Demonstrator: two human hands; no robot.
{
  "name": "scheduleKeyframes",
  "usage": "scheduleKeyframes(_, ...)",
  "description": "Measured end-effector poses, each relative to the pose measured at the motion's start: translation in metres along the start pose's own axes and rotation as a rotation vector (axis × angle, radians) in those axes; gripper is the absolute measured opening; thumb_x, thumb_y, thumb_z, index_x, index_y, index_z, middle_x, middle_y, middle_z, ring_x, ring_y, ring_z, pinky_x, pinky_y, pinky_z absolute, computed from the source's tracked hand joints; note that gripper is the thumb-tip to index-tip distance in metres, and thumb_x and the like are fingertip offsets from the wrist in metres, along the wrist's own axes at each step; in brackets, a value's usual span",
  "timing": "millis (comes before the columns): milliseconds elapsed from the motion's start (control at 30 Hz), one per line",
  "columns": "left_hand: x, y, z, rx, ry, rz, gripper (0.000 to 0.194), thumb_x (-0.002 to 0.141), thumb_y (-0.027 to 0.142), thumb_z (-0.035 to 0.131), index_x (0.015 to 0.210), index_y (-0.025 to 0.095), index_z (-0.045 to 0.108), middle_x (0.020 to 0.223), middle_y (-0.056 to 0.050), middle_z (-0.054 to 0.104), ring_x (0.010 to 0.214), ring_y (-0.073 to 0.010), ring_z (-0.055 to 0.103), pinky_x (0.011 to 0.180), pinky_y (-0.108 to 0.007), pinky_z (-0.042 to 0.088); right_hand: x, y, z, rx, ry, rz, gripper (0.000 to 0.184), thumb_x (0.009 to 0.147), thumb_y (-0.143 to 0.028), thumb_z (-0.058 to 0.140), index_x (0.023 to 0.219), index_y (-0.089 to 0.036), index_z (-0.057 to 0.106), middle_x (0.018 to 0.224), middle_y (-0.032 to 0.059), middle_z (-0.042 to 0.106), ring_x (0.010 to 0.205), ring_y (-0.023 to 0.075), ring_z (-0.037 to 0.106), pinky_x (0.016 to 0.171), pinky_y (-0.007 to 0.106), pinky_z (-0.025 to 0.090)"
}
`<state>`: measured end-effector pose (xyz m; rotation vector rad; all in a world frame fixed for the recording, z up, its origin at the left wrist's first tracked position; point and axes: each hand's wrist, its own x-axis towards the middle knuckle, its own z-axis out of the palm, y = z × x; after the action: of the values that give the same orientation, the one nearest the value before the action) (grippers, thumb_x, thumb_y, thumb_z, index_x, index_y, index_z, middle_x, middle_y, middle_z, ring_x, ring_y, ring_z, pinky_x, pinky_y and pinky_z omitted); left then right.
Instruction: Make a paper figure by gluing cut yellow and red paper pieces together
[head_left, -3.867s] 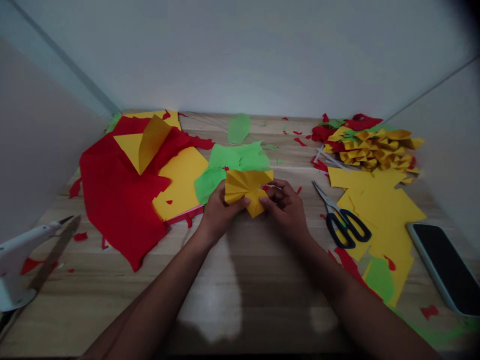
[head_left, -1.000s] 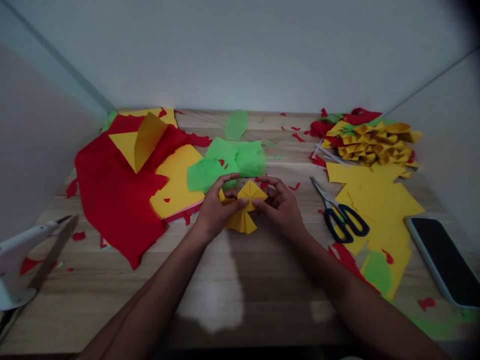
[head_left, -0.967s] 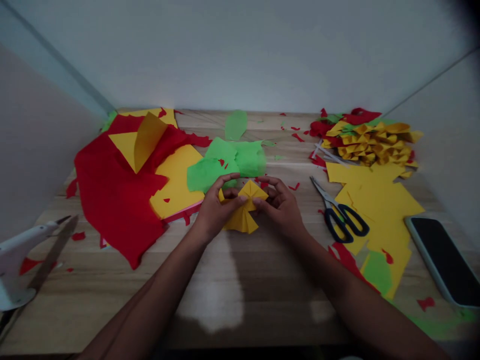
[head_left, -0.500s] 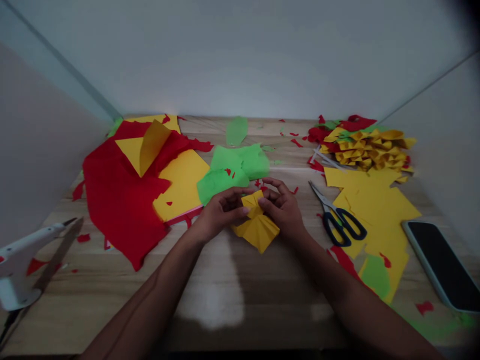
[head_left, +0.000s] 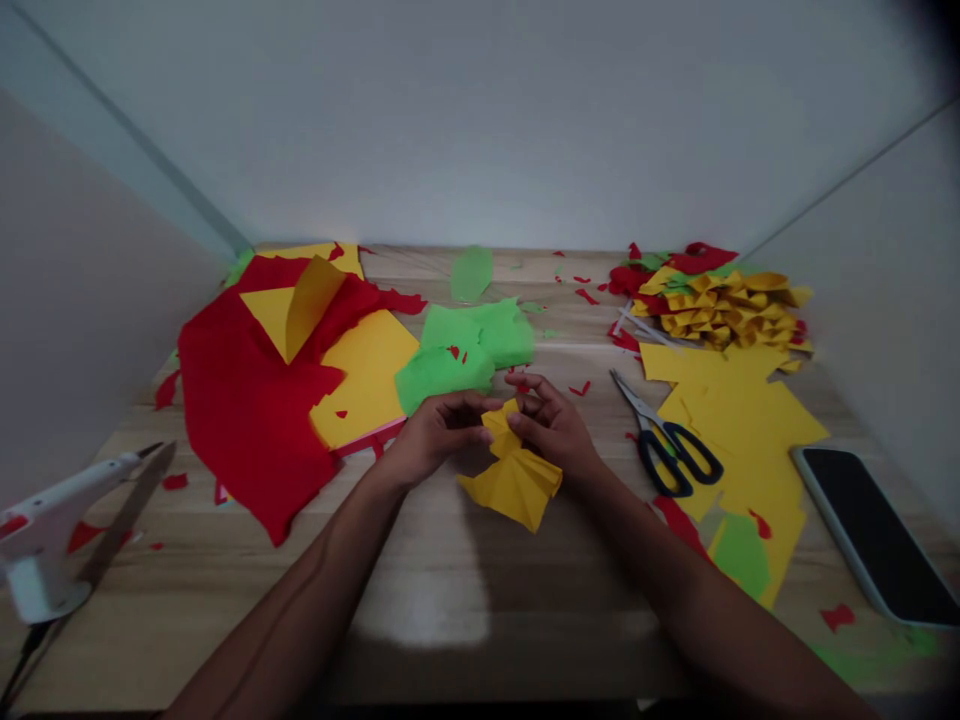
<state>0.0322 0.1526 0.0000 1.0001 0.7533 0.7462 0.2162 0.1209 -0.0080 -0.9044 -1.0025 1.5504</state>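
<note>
Between my two hands is a piece of creased yellow paper (head_left: 517, 485), narrow at the top and fanned out in pleats below. My left hand (head_left: 437, 437) pinches its upper left edge between thumb and fingers. On the other side, my right hand (head_left: 556, 432) grips the upper right edge, with the thumb in front of the paper. The fanned part hangs toward me over the wooden table (head_left: 420, 600). Just behind my hands lies crumpled green paper (head_left: 480, 340) with small red scraps on it.
Scissors (head_left: 667, 435) lie right of my hands, partly on yellow sheets (head_left: 750, 440). Farther right is a phone (head_left: 877, 530). Folded yellow pieces (head_left: 727, 310) are heaped at the back right. Red paper (head_left: 255, 420) spreads at left, and a glue gun (head_left: 52, 530) stands at the left edge.
The yellow paper has tilted and its fanned part now spreads lower and wider. Both hands keep their pinch, slightly lower in view. The whole view has shifted a little.
</note>
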Motion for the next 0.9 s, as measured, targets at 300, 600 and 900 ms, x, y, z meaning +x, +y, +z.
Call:
scheduleKeyframes(300,0.006,-0.003,0.004,0.021,0.175,0.084,0.035,0.069,0.029,0.080,0.102,0.020,0.071,0.081,0.000,0.069,0.071,-0.0121,0.063,0.067,-0.024,0.050,-0.001,0.004,0.004,-0.109,0.048,-0.094,0.040,0.080,-0.038,0.072,0.114,-0.026,0.054,0.084,-0.0003,0.066,0.073,0.0161,0.064,0.065,0.028,0.051)
scheduleKeyframes(600,0.015,-0.002,0.003,0.129,0.274,0.166,0.037,0.060,0.036,0.084,0.086,0.016,0.066,0.074,0.001,0.065,0.059,-0.0100,0.059,0.056,-0.021,0.046,0.011,0.013,0.000,-0.293,0.054,-0.215,0.029,0.076,-0.035,0.070,0.099,-0.022,0.059,0.096,0.0031,0.066,0.087,0.0177,0.063,0.076,0.030,0.050)
scheduleKeyframes(900,0.006,0.011,0.013,0.344,0.310,0.293,0.039,0.058,0.032,0.082,0.088,0.013,0.065,0.069,0.002,0.062,0.056,-0.0101,0.057,0.054,-0.022,0.045,0.004,0.019,0.009,-0.308,0.132,-0.257,0.031,0.075,-0.034,0.065,0.102,-0.022,0.054,0.071,-0.0058,0.063,0.041,0.0065,0.051,0.040,0.019,0.042)
